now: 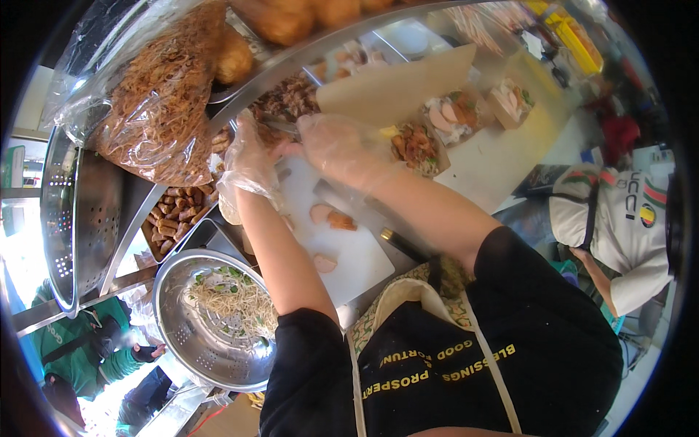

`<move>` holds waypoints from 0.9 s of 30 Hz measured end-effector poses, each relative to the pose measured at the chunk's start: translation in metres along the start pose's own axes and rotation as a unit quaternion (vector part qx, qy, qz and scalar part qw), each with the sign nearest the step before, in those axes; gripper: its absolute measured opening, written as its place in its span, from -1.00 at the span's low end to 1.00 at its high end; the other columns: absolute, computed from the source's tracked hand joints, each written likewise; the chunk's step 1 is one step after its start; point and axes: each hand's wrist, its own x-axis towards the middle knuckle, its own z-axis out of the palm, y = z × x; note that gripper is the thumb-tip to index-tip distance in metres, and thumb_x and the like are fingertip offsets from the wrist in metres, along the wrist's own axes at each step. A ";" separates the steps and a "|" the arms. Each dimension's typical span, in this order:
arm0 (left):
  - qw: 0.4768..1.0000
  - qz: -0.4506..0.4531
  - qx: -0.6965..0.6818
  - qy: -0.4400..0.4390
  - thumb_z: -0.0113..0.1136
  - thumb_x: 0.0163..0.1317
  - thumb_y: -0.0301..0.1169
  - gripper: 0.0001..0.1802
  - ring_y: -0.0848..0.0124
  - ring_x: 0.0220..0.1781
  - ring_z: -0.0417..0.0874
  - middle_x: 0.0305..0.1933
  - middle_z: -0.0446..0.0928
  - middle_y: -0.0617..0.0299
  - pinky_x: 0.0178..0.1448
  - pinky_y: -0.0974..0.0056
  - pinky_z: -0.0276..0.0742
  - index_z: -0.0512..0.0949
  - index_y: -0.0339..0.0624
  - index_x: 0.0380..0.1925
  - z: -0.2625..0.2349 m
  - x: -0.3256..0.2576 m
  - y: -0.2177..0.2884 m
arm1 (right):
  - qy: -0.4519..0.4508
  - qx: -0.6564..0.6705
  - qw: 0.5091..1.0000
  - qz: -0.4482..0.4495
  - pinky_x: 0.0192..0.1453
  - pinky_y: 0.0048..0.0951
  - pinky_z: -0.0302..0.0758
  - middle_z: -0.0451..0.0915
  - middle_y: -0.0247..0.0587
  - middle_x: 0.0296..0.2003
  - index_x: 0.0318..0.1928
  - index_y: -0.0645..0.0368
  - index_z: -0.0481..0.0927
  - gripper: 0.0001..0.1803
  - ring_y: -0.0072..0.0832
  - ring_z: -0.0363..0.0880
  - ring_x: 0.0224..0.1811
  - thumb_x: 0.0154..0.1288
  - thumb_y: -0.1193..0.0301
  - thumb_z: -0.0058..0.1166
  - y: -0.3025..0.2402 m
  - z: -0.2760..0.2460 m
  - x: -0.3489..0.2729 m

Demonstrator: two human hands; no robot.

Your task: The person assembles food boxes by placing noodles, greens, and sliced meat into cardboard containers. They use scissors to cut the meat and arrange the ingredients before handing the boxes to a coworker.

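Both hands wear thin clear plastic gloves. My left hand [251, 156] is at the edge of the metal trays, by a heap of dark shredded meat [291, 96]; its fingertips are hard to make out. Beside it my right hand [335, 143] is closed, its fingers curled toward the left one. A thin metal piece and a pinkish strip [287, 150] show between the hands; which hand holds them is unclear. Below them lies a white cutting board [357, 258] with pale meat slices [324, 263] and a browned piece [341, 221]. A dark-handled knife [404, 245] lies along its right side.
Open paper boxes of food [415, 149] stand on the right counter beside a brown paper flap [393, 84]. A steel colander [171, 342] of bean sprouts, a tray of brown sausage-like pieces [175, 218] and a bag of brown shreds [160, 102] are left. People stand at both sides.
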 end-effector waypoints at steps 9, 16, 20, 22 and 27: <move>0.999 -0.047 -0.013 -0.003 0.00 0.46 0.05 -0.40 0.26 -0.21 0.73 -0.02 0.65 0.02 -0.16 0.16 0.60 0.48 -0.25 0.19 0.007 0.004 0.000 | -0.090 0.181 0.977 0.066 0.17 -0.10 0.48 0.64 0.10 -0.03 -0.01 0.28 0.53 -0.30 -0.01 0.59 0.08 0.45 -0.21 -0.14 0.007 0.019 0.007; 0.994 0.038 -0.064 -0.075 0.24 0.35 -0.33 -0.69 0.34 -0.14 0.70 -0.04 0.65 0.15 -0.07 0.28 0.63 0.56 -0.19 0.04 -0.017 0.044 -0.022 | -0.163 0.399 0.894 0.124 -0.11 -0.30 0.48 0.62 -0.02 -0.27 -0.12 0.24 0.53 -0.35 -0.24 0.56 -0.25 0.55 -0.16 -0.29 0.006 0.013 0.011; 0.936 0.066 0.331 -0.103 0.25 0.32 -0.40 -0.78 0.47 -0.10 0.68 0.06 0.65 0.25 0.07 0.30 0.61 0.60 0.01 -0.04 -0.049 0.074 -0.019 | -0.235 0.588 0.737 0.237 -0.37 -0.49 0.35 0.47 -0.31 -0.46 -0.24 0.15 0.49 -0.29 -0.57 0.38 -0.48 0.51 -0.27 -0.36 0.016 -0.005 -0.042; 0.860 0.073 0.492 -0.114 0.25 0.33 -0.32 -0.76 0.47 -0.13 0.69 -0.06 0.68 0.28 0.01 0.28 0.59 0.61 0.04 0.00 -0.050 0.098 -0.014 | -0.243 0.589 0.740 0.218 -0.44 -0.51 0.32 0.43 -0.36 -0.51 -0.25 0.14 0.48 -0.25 -0.61 0.35 -0.53 0.48 -0.34 -0.38 0.024 -0.003 -0.060; 0.879 -0.015 0.464 -0.110 0.29 0.28 -0.13 -0.59 0.32 -0.01 0.69 -0.03 0.69 0.26 0.11 0.18 0.56 0.60 0.07 0.10 -0.014 0.149 -0.019 | -0.310 0.527 0.747 0.260 -0.45 -0.43 0.35 0.60 -0.21 -0.35 -0.19 0.16 0.47 -0.50 -0.55 0.42 -0.50 0.47 -0.04 -0.29 0.050 0.009 -0.083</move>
